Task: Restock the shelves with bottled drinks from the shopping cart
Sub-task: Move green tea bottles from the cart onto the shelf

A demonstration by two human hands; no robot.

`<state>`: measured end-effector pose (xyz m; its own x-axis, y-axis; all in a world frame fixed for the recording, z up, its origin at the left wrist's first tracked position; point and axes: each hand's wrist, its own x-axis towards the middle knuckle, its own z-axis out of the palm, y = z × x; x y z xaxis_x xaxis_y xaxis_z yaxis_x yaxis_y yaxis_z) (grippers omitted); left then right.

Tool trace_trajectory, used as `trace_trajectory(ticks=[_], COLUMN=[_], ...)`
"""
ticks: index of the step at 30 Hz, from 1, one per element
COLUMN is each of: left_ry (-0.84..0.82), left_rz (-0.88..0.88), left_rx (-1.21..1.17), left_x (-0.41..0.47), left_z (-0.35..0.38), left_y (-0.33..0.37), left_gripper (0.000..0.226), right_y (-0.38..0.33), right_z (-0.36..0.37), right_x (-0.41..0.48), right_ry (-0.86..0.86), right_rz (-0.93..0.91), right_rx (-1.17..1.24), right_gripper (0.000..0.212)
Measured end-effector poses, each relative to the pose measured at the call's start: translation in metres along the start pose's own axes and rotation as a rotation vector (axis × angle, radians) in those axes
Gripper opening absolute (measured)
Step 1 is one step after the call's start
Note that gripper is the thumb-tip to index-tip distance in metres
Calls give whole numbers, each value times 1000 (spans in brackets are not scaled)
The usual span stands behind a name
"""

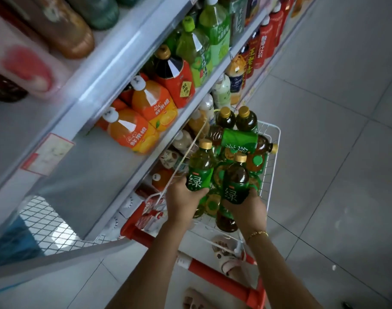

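Note:
A white wire shopping cart with a red handle stands beside the shelves, filled with several green-tea bottles. My left hand grips one green-labelled bottle with a gold cap, held upright above the cart. My right hand grips a second, darker green-tea bottle, also upright. Both bottles are lifted just above the pile. On the left, the middle shelf has a bare stretch in front of the orange juice bottles.
Shelves on the left carry orange juice, a red-labelled dark bottle, green bottles and red cans farther along. A lower shelf holds pale bottles next to the cart. Grey tiled floor lies to the right. My sandalled feet show under the cart handle.

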<state>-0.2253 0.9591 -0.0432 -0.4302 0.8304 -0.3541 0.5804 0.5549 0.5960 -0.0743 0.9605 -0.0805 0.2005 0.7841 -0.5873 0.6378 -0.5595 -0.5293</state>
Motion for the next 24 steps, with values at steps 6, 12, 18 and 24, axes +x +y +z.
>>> trace_trajectory(ticks=[6, 12, 18, 24], left_ry=[287, 747, 1013, 1118], left_rz=[114, 317, 287, 179], left_rx=[-176, -202, -330, -448], left_x=[-50, -102, -110, -76], left_z=[-94, -230, -313, -327], left_y=[15, 12, -23, -69], left_gripper=[45, 57, 66, 61], right_y=[-61, -167, -259, -309], right_z=[-40, -55, -6, 56], right_x=[-61, -163, -220, -231], right_ry=[93, 115, 2, -96], right_rz=[-334, -846, -1136, -1259], right_rx=[157, 585, 741, 557], right_gripper=[63, 67, 62, 69])
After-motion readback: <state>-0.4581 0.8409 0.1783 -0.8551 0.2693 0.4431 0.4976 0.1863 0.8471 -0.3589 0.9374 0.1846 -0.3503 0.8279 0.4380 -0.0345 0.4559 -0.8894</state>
